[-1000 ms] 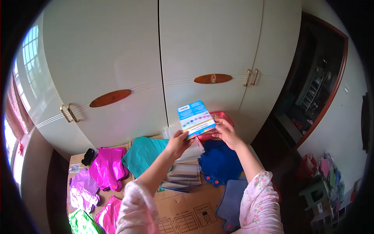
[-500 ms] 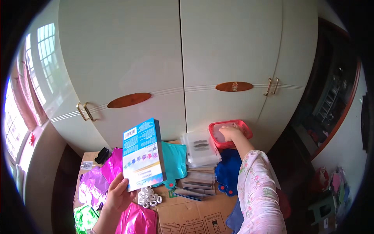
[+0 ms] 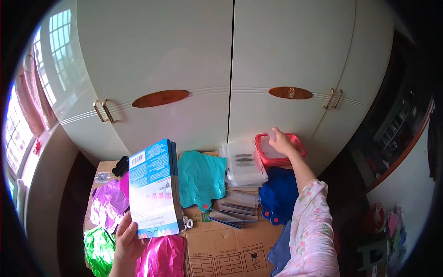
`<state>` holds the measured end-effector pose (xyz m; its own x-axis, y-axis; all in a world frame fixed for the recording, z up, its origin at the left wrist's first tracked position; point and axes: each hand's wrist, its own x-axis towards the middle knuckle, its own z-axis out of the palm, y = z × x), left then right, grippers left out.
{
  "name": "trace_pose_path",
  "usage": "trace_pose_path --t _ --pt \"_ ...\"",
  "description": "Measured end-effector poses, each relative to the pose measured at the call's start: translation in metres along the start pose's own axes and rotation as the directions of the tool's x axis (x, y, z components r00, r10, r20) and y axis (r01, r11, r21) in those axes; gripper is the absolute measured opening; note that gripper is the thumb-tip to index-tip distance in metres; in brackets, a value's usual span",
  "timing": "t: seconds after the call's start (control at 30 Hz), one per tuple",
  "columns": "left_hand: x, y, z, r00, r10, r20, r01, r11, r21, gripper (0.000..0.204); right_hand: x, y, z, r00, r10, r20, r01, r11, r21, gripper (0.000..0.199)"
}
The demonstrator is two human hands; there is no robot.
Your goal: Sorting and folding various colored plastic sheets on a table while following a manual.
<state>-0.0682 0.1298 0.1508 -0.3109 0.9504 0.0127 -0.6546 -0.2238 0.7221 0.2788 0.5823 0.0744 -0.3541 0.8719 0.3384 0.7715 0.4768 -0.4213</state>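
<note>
My left hand (image 3: 127,239) grips the lower left corner of a thick, blue-and-white printed cardboard package (image 3: 150,184), held up and tilted above the table. Over a red plastic basket (image 3: 281,161) at the back right, my right hand (image 3: 280,142) is closed in a pinch. A small pale, translucent piece shows at its fingertips, too indistinct to name. Whitish translucent contents fill part of the basket. Beside the basket lies a stack of clear plastic bags (image 3: 244,164). White rings (image 3: 188,222) are mostly hidden behind the package.
Foil pouches lie about: teal (image 3: 202,177), dark blue (image 3: 279,194), purple (image 3: 110,203), green (image 3: 99,249) and pink (image 3: 161,256). Several flat cards (image 3: 235,207) fan out on the brown cardboard (image 3: 226,244). Behind stands a pale wardrobe (image 3: 184,55); a black object (image 3: 121,165) sits back left.
The package has moved lower and to the left in the picture and turned slightly. My right hand has lifted out of the basket with a pale piece at its fingertips. The view has shifted.
</note>
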Motion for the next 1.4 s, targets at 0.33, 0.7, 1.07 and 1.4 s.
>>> trace_pose_path --t 0.33,0.7,1.07,1.4 --pt "-0.025 0.002 -0.012 0.998 0.052 -0.038 -0.051 0.998 0.024 0.042 -0.112 -0.146 0.02 0.881 -0.399 0.255 0.346 0.91 0.23 0.026" --pt "-0.058 0.011 -0.012 0.991 0.093 -0.093 -0.091 0.996 0.025 0.044 -0.157 -0.147 0.08 0.904 -0.32 0.283 0.338 0.941 -0.016 0.021" --pt "-0.051 0.004 -0.012 1.0 0.018 -0.014 -0.018 1.0 0.026 0.03 -0.167 -0.155 0.068 0.891 -0.365 0.271 0.433 0.861 -0.267 0.024" --pt "-0.05 0.001 -0.01 1.0 -0.008 0.007 0.008 0.999 0.036 0.022 -0.167 -0.142 0.07 0.876 -0.439 0.202 0.481 0.826 -0.293 0.027"
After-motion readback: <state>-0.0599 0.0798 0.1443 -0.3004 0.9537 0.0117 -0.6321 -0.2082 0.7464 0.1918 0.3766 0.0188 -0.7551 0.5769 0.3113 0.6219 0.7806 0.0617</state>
